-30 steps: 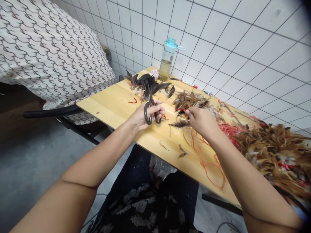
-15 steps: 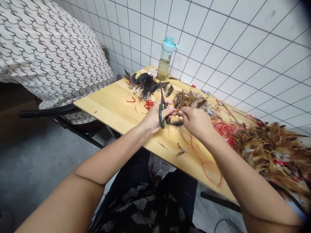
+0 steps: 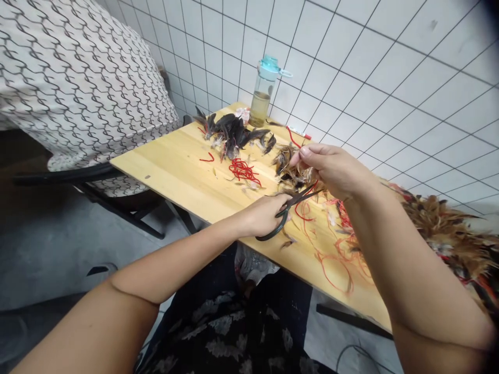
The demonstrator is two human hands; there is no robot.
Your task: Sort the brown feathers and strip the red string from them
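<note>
L hand grips scissors, blades parted; R hand pinches red string, lifted off tabletop front edge, prob. to hang taut at blades.

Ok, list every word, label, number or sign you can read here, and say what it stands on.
None can be read in this view.
Bottle: no label shows on the side in view.
Marker by the wall: too small to tell any print.
Scissors in the left hand, red string in the right hand: no marking shows.
</note>
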